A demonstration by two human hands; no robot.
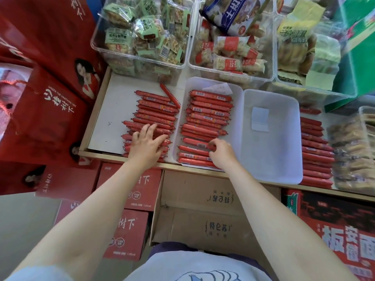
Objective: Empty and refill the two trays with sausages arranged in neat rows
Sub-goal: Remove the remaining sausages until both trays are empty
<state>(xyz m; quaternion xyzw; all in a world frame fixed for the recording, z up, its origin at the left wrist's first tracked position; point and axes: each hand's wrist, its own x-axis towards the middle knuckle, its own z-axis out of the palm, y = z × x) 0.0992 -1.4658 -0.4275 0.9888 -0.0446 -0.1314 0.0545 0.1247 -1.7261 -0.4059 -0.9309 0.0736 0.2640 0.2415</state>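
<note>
Two trays at frame centre: left tray half filled with sausages in rows, right tray bare. Refilling in hand. Right hand pinching one sausage in the tray; left hand spread flat on the loose pile on the desk. Next, probably: straighten, then bring more.

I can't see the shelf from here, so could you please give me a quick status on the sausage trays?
Left hand flat on loose sausages. Right hand pinching a sausage in left tray, part-filled. Right tray empty. Nothing blocking.
</note>
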